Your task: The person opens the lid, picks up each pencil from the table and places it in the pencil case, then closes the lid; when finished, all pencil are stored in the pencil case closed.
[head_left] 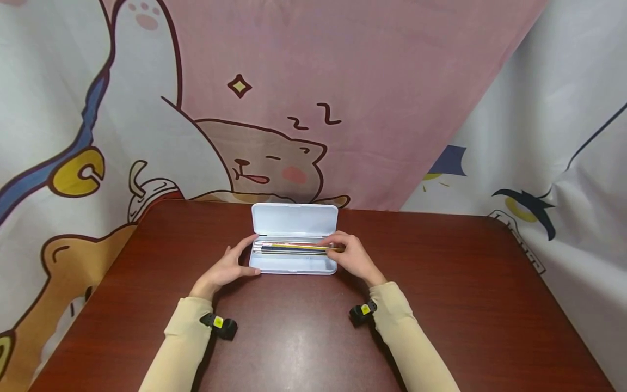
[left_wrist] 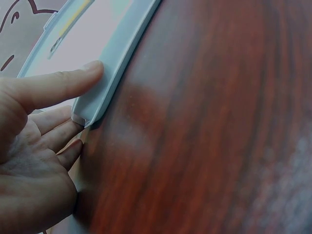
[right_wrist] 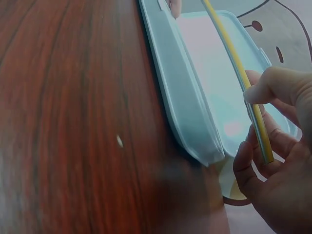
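A pale blue pencil case (head_left: 294,265) lies on the table with its hinged lid (head_left: 295,219) raised at the back. Several pencils (head_left: 274,251) lie lengthwise in it. My left hand (head_left: 224,270) holds the case's left end, its thumb (left_wrist: 80,83) on the front rim and its fingers around the end and back. Over the right part of the case, my right hand (head_left: 354,258) pinches a yellow pencil (right_wrist: 234,54) between thumb and fingers. The pencil slants across the right wrist view, its near end close to the palm. The left wrist view shows its dark tip over the case.
The brown wooden table (head_left: 465,305) spreads around the case, with a small pale speck (right_wrist: 120,141) on it. Behind the table hangs a cloth (head_left: 382,98) printed with cartoon animals. A black wrist camera (head_left: 226,329) is strapped to each sleeve.
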Available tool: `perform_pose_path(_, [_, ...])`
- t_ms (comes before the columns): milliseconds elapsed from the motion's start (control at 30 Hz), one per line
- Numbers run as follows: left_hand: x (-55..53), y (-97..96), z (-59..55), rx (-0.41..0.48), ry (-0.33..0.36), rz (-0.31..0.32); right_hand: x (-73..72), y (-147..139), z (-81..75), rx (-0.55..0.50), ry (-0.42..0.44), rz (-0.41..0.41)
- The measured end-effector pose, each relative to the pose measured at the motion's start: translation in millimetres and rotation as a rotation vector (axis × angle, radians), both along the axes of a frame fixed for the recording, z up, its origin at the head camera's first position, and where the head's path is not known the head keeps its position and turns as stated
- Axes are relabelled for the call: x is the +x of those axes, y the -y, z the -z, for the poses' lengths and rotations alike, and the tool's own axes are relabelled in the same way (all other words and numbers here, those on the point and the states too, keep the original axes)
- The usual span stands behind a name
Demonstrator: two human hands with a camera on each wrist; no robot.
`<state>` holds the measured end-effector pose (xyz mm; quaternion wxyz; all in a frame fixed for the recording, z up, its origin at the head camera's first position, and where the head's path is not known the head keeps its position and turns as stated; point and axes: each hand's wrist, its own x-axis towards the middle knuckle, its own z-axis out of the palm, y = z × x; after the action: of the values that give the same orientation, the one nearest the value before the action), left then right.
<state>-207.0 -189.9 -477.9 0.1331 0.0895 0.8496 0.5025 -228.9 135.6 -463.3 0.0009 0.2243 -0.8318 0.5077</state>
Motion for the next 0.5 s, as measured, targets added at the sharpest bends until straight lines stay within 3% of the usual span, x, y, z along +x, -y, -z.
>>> perform_pose_path(500, [-0.5, -0.8, 0.1, 0.012, 0.018, 0.001, -7.2, 19.4, 6.7, 0.021, -0.052, -0.031])
